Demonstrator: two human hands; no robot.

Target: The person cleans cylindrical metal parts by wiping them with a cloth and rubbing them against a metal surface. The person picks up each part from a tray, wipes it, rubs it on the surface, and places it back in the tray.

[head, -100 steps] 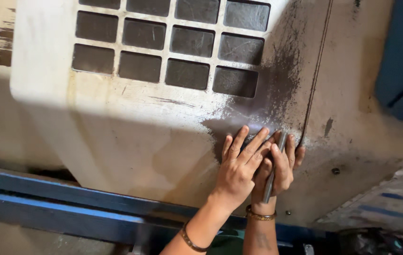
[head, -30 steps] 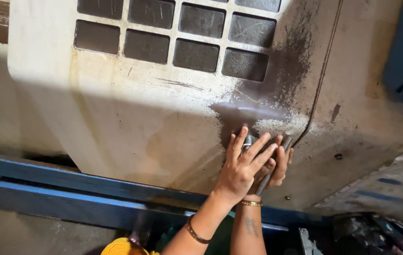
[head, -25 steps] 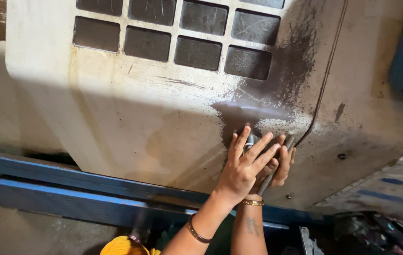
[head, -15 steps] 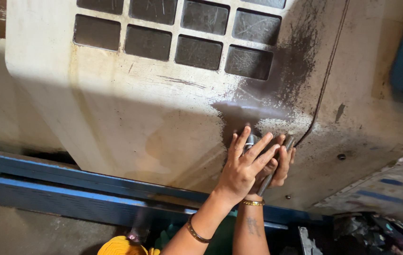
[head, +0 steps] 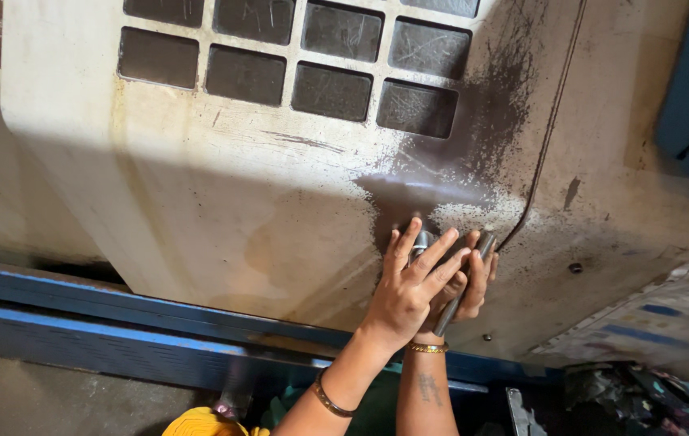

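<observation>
Head view: left hand (head: 410,292) laid flat over right hand (head: 464,284), fingers (head: 406,244) spread wide and pressed against the grimy cream machine panel (head: 223,202), gripping nothing. Right hand mostly hidden beneath; fingers seemingly curled around a slim metal rod (head: 459,284), grey, angled from the wrist up toward the dark seam (head: 550,137) at the panel's edge. Small grey metal part (head: 420,241) just visible between the left fingers, touching the panel; kind not discernible. Black gritty smear (head: 481,129) around the contact point; grid of dark square windows (head: 336,48) well above; blue rail (head: 102,331) below. Likely hazards, judged from this stance: slip of the rod on the oily grit, driving knuckles into the panel; pinching of the covered right hand under the pressing left; loss of the small part downward behind the rail if pressure eases; bangles (head: 427,348) snagging on the rod.
</observation>
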